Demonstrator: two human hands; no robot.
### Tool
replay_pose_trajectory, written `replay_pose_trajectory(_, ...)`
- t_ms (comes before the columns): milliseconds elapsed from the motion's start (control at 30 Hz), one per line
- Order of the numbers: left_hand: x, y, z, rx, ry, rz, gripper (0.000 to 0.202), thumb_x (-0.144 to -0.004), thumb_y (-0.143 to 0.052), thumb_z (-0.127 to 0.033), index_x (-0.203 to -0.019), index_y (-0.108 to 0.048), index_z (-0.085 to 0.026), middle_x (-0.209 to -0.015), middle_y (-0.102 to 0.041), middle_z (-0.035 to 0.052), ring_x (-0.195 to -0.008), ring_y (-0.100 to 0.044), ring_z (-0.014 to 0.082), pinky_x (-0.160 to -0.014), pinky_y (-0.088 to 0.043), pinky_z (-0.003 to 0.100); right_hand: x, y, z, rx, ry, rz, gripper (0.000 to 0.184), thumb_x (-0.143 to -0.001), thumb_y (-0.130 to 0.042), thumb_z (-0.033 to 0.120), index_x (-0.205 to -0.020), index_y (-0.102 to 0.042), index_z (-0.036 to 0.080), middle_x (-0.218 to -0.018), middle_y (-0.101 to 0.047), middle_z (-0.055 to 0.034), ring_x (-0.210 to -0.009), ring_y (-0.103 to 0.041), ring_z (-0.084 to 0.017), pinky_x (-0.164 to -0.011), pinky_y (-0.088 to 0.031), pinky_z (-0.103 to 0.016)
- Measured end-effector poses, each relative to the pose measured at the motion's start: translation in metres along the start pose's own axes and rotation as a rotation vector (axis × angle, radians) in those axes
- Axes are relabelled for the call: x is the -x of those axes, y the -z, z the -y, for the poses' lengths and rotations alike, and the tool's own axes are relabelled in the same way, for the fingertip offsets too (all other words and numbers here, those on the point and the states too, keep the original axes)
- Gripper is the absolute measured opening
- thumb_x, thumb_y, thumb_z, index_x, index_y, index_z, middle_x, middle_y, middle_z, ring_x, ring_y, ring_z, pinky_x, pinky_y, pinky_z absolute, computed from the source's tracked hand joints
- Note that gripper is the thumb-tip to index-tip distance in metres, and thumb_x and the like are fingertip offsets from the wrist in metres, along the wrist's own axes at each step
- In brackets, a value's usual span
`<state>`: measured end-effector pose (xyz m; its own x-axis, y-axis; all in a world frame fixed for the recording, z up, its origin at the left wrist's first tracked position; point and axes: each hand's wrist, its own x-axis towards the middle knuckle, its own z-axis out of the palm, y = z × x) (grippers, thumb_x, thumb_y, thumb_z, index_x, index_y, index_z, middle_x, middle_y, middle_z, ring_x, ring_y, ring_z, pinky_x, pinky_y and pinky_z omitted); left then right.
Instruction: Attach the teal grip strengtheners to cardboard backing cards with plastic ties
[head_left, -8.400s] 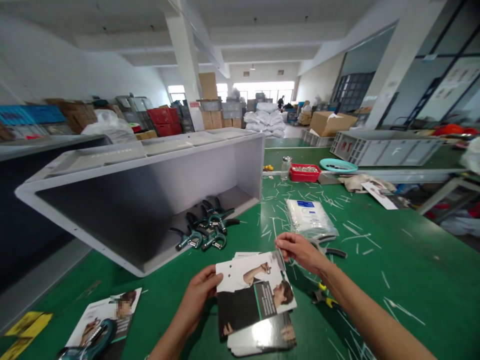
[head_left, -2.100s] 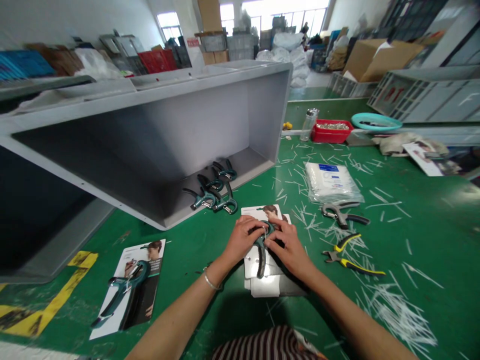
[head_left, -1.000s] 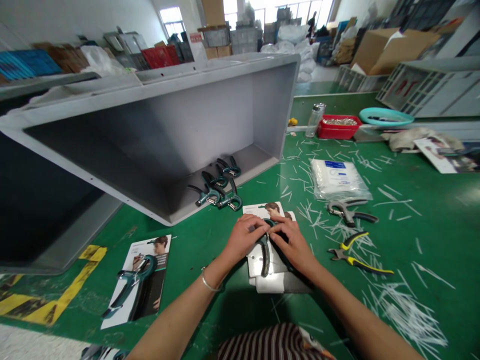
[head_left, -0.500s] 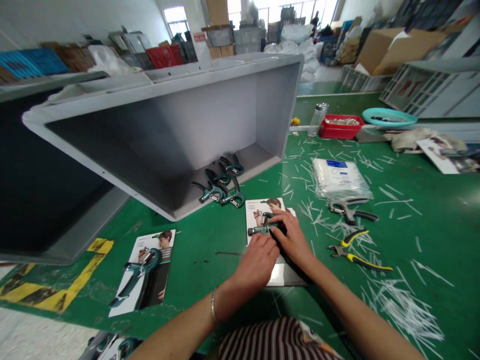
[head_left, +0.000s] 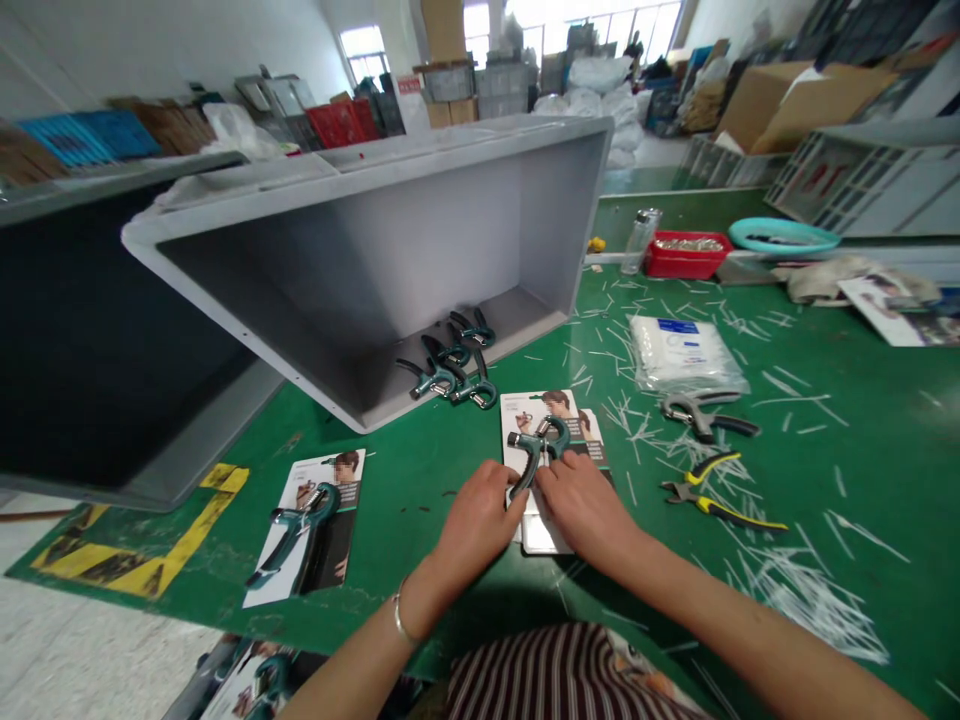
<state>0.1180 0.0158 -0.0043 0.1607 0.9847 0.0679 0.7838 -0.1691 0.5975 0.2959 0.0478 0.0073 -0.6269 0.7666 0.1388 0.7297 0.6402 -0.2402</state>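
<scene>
A green and black hand grip strengthener (head_left: pixel 552 432) with a metal spring lies on a printed backing card (head_left: pixel 513 412) in front of me. My left hand (head_left: pixel 482 508) has its fingers closed round the left handle. My right hand (head_left: pixel 589 503) is closed at the right handle, which its fingers mostly hide. Under the hands, the card's lower part and a pale flat piece (head_left: pixel 545 536) show, while another printed card (head_left: pixel 589 430) peeks out at the right. Further left lies a second card (head_left: pixel 341 535) with a hand grip strengthener (head_left: pixel 300 530) on it.
A grey crate (head_left: pixel 375 250) lies on its side, with several hand grips (head_left: pixel 450 365) at its opening. To the right are a bag of white ties (head_left: pixel 682 355), a grey hand grip (head_left: pixel 709 415), yellow-black cutters (head_left: pixel 720 495) and scattered tie scraps (head_left: pixel 814 605). A red tray (head_left: pixel 686 262) stands behind.
The hand grip has turned so its handles point toward me. My hands have drawn apart to either side of it, and the view has shifted slightly.
</scene>
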Motion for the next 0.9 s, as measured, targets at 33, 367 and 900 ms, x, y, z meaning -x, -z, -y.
replay_pose_trajectory(33,0.001,0.003,0.004,0.049,-0.020,0.015,0.016,-0.094,-0.049,-0.026,-0.099,-0.062,-0.019,-0.094,-0.060,0.0072,-0.091,-0.059,0.0222,-0.087,-0.047,0.037,0.000,0.001,-0.002,-0.067,-0.005,0.000,0.013,-0.086,-0.055,0.008,-0.085,-0.063,0.018,-0.082,-0.066,-0.0115,-0.084,-0.053,-0.028,-0.076,-0.039,-0.040)
replay_pose_trajectory(367,-0.003,0.003,0.018,0.075,-0.083,0.101,0.019,-0.095,-0.046,-0.019,-0.096,-0.065,-0.021,-0.096,-0.061,0.0064,-0.094,-0.060,0.0212,-0.088,-0.048,0.034,0.002,0.020,-0.010,-0.454,0.008,0.102,0.018,-0.086,-0.056,0.013,-0.096,-0.068,0.023,-0.092,-0.070,-0.0035,-0.093,-0.053,-0.024,-0.085,-0.039,-0.039)
replay_pose_trajectory(900,-0.014,-0.019,0.008,0.418,-0.110,0.000,0.010,-0.089,-0.061,-0.019,-0.098,-0.065,-0.020,-0.091,-0.066,0.0016,-0.085,-0.062,0.0147,-0.081,-0.048,0.026,0.013,-0.004,-0.023,-0.533,-0.166,-0.219,0.010,-0.094,-0.060,0.030,-0.093,-0.066,0.022,-0.091,-0.068,-0.0029,-0.093,-0.054,-0.023,-0.084,-0.037,-0.036)
